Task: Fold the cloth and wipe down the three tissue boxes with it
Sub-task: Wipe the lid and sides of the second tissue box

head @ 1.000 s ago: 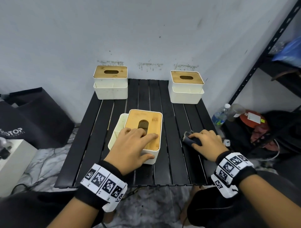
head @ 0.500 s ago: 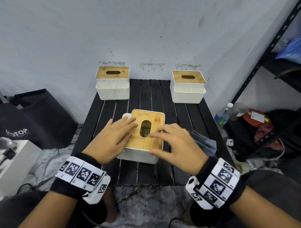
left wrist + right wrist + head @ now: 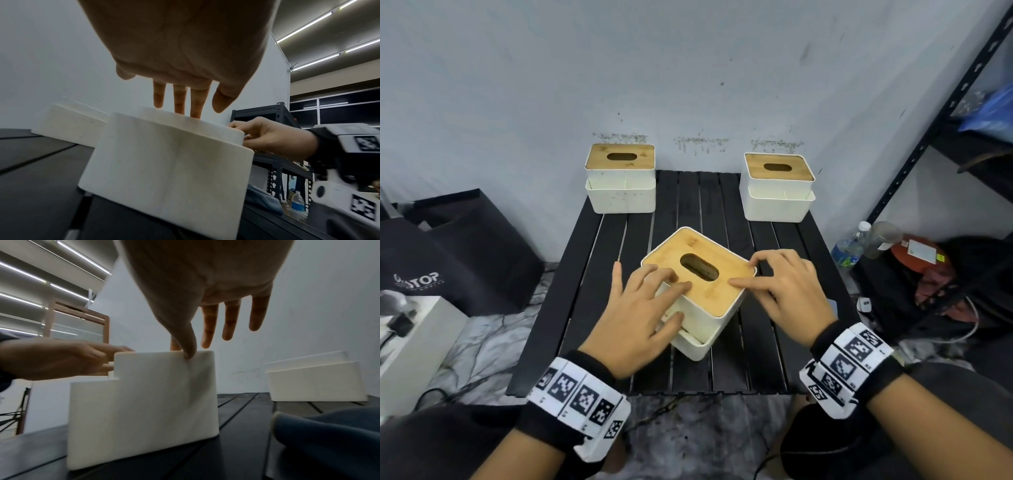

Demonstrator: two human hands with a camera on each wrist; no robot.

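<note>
Three white tissue boxes with bamboo lids stand on the black slatted table (image 3: pixel 698 198). The near box (image 3: pixel 709 294) sits turned corner-on between my hands. My left hand (image 3: pixel 654 301) lays its straight fingers (image 3: pixel 179 104) on the lid's left edge, with the thumb against the low side compartment. My right hand (image 3: pixel 784 284) touches the lid's right corner with its fingertips, and its thumb (image 3: pixel 188 347) presses the top edge. The other boxes stand at the back left (image 3: pixel 620 178) and back right (image 3: pixel 777 186). The blue-grey cloth (image 3: pixel 329 443) lies loose on the table by my right wrist, mostly hidden in the head view.
A black bag (image 3: pixel 458 253) and a white block (image 3: pixel 417 342) sit on the floor to the left. To the right stand a dark metal shelf (image 3: pixel 941 113), a water bottle (image 3: pixel 849 246) and clutter. The wall rises just behind the back boxes.
My right hand has let go of the cloth and come onto the near box. Both hands have turned that box counter-clockwise, so a corner now points at me.
</note>
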